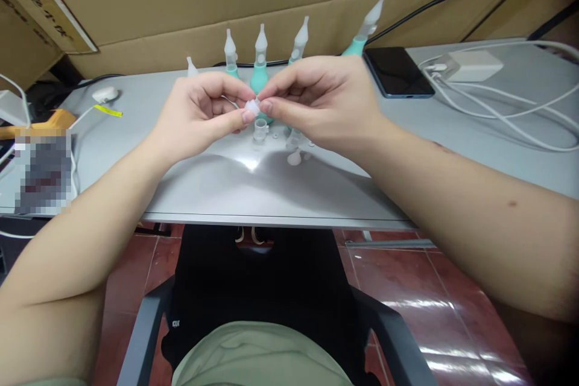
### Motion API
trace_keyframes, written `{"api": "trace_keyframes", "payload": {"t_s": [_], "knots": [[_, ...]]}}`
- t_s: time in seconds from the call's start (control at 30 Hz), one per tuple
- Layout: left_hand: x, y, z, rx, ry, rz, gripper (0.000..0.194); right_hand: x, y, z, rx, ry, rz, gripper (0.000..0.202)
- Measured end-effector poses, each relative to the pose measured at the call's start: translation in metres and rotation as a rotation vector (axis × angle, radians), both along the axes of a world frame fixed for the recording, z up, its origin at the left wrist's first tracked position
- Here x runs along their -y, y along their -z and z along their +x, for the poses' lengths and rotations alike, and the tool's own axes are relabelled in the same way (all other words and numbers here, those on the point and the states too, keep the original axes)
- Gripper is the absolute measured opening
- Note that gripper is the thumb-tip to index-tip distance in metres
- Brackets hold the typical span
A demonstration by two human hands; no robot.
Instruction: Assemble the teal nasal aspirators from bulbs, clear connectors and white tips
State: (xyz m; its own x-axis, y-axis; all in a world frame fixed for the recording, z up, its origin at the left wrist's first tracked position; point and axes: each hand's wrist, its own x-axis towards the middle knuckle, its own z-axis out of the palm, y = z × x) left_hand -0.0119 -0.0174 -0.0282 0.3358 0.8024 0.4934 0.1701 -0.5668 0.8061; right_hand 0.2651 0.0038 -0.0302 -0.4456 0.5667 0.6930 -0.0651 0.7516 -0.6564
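Cardboard [172,0] backs the table [217,193] above red tiles [402,277].

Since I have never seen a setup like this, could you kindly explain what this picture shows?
Certainly. There is no machine here, only a person's two bare hands. The single picture comes from a camera worn on that person's head, looking forward and down.

The left hand and right hand meet over a grey table, pinching a small translucent piece between their fingertips; its exact shape is hard to make out.

Just below it stands a clear cup-like part. Behind the hands is a row of pale pointed tips, several on teal bulbs. To the right lie a dark phone and a white adapter with cables.
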Motion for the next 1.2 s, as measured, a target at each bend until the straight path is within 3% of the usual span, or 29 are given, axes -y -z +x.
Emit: {"api": "trace_keyframes", "payload": {"t_s": [0.37,0.53,0.73,1.0,1.2], "knots": [[0.003,0.0,0.002,0.029,-0.042,-0.043,0.061,0.0,-0.004,0.001,-0.041,-0.034,0.164,0.011],[-0.002,0.001,-0.001,0.03,-0.001,-0.057,0.071,0.003,-0.005,0.003,0.073,0.03,0.12,0.008],[-0.002,0.0,0.002,0.02,0.004,-0.03,0.081,0.0,-0.001,-0.001,-0.015,-0.045,0.123,0.01],[0.004,-0.001,0.008,0.025,-0.045,0.007,0.067,-0.006,0.006,-0.003,-0.058,-0.055,0.168,0.013],[0.004,0.002,0.009,0.076,-0.06,-0.006,0.068,-0.004,0.006,-0.003,0.017,0.011,0.066,0.016]]}}
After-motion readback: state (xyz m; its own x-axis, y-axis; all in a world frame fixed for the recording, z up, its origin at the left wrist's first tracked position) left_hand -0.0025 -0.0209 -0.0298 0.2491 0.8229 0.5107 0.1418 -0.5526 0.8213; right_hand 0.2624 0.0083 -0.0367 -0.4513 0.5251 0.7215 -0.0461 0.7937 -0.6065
